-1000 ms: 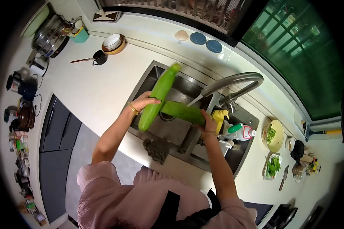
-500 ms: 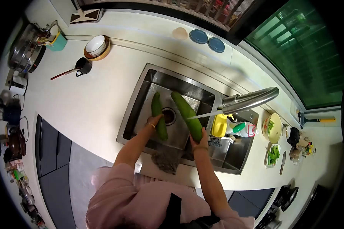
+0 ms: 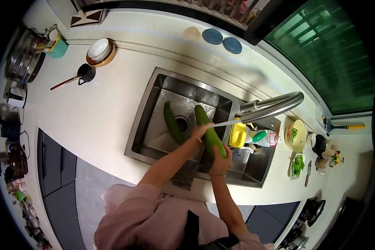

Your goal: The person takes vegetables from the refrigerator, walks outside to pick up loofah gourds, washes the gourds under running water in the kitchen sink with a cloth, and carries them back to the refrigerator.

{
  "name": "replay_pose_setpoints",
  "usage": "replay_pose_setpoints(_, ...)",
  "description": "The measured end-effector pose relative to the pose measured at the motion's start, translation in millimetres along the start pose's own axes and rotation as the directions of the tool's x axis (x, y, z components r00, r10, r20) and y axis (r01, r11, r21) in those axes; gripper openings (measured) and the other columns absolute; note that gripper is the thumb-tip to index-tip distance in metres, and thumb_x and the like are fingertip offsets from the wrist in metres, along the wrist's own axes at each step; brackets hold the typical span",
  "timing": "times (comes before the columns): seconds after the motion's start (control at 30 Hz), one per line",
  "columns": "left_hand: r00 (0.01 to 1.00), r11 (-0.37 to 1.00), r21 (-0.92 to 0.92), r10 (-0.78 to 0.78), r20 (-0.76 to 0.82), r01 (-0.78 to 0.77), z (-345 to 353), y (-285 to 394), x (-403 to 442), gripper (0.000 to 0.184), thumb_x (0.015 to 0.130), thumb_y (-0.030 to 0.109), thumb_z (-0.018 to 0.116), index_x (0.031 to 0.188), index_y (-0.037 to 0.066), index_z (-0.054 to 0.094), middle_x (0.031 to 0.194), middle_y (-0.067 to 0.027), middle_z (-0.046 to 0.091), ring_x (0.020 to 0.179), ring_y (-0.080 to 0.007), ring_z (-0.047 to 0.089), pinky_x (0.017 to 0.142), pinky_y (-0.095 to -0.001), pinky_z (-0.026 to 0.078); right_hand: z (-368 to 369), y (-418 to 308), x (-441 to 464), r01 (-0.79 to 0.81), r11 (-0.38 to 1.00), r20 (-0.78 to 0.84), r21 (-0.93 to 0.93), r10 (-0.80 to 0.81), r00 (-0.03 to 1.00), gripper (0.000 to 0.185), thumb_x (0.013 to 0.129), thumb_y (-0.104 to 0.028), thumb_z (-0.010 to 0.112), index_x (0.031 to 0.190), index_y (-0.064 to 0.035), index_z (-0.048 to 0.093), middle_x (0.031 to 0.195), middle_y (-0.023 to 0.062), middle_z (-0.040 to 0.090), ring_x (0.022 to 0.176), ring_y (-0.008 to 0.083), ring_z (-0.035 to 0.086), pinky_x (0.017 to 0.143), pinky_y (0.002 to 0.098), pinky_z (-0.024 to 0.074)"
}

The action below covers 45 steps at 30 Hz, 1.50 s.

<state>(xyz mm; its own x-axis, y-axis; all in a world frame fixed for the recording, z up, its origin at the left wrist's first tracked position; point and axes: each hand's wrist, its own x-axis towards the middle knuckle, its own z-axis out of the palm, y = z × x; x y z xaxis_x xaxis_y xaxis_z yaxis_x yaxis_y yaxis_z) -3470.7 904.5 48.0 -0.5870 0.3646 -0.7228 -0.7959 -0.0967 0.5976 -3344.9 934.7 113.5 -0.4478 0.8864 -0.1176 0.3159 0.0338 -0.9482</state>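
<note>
Under the stream of the faucet (image 3: 273,109), a thick, long green gourd (image 3: 212,137) lies tilted over the sink (image 3: 154,79). My right hand (image 3: 221,160) grips its lower end. My left hand (image 3: 201,130) is closed on its middle, where the water lands; part of its fingers is hidden. A thinner, curved green gourd (image 3: 171,121) rests on the sink floor beside the drain (image 3: 182,124), left of my left hand and touched by neither hand.
A yellow container (image 3: 238,135) and a white bottle (image 3: 267,138) stand in the right basin. A dark cloth (image 3: 183,177) hangs at the sink's front edge. Rightward are a bowl (image 3: 296,135), a plate of cut greens (image 3: 297,166) and a knife (image 3: 308,173). A black mug (image 3: 86,73) sits on the left counter.
My left hand has let go of the thinner gourd and moved right onto the thick one. The thick gourd has shifted slightly right and down, still in my right hand.
</note>
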Motion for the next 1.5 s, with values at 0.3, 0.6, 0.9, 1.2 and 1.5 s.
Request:
replay_pose_setpoints(0.3, 0.948, 0.92, -0.337, -0.096, 0.304, 0.202, 19, 26, 56, 0.034, 0.065, 0.031, 0.067, 0.075, 0.002, 0.053, 0.068, -0.0099, 0.055, 0.059, -0.0217, 0.056, 0.057, -0.0337, 0.048, -92, -74, -22, 0.514, 0.84, 0.296, -0.174, -0.453, 0.841, 0.045, 0.053, 0.002, 0.072, 0.094, -0.0006, 0.054, 0.104, 0.0173, 0.054, 0.095, 0.0262, 0.054, 0.081, 0.0314, 0.0423)
replay_pose_setpoints(0.6, 0.945, 0.915, -0.33, 0.292, 0.149, -0.231, 58, 32, 23, 0.043, 0.069, 0.032, 0.065, 0.095, 0.0, 0.051, 0.065, -0.0086, 0.053, 0.061, -0.0212, 0.056, 0.056, -0.0297, 0.047, -117, -65, -5, 0.364, 0.867, 0.472, -0.341, -0.177, 0.864, 0.058, 0.055, -0.006, 0.07, 0.109, -0.002, 0.049, 0.103, 0.0204, 0.053, 0.088, 0.0316, 0.056, 0.075, 0.0329, 0.0458)
replay_pose_setpoints(0.9, 0.944, 0.999, 0.035, -0.017, 0.33, 0.005, 15, 7, 110, 0.037, 0.064, 0.023, 0.069, 0.083, -0.005, 0.053, 0.063, -0.0091, 0.055, 0.052, -0.0204, 0.053, 0.045, -0.0309, 0.043, -125, -84, 0, 0.68, 0.617, 0.6, -0.395, -0.388, 0.7, 0.059, 0.05, -0.001, 0.067, 0.107, -0.0017, 0.052, 0.103, 0.0215, 0.052, 0.094, 0.0324, 0.053, 0.079, 0.0336, 0.0443)
replay_pose_setpoints(1.2, 0.85, 0.74, -0.671, 0.322, 0.417, 0.049, -7, 27, 54, 0.027, 0.079, 0.024, 0.051, 0.061, 0.003, 0.049, 0.061, -0.0095, 0.053, 0.063, -0.0229, 0.054, 0.059, -0.0366, 0.045, -140, -52, 12, -0.253, 0.967, 0.518, -0.007, 0.22, 0.826, 0.052, 0.057, 0.007, 0.063, 0.107, 0.0003, 0.052, 0.102, 0.0126, 0.055, 0.089, 0.0238, 0.055, 0.078, 0.0308, 0.0444)
replay_pose_setpoints(1.5, 0.858, 0.633, -0.742, 0.234, 0.458, 0.223, 29, 12, 1, 0.035, 0.079, 0.038, 0.047, 0.086, 0.004, 0.053, 0.077, -0.0107, 0.055, 0.072, -0.0239, 0.053, 0.065, -0.0341, 0.046, -111, -33, 20, -0.869, 0.28, 0.783, 0.408, 0.383, 0.491, 0.042, 0.081, -0.019, 0.043, 0.117, 0.0025, 0.036, 0.114, 0.0168, 0.045, 0.103, 0.0327, 0.045, 0.084, 0.0395, 0.0432)
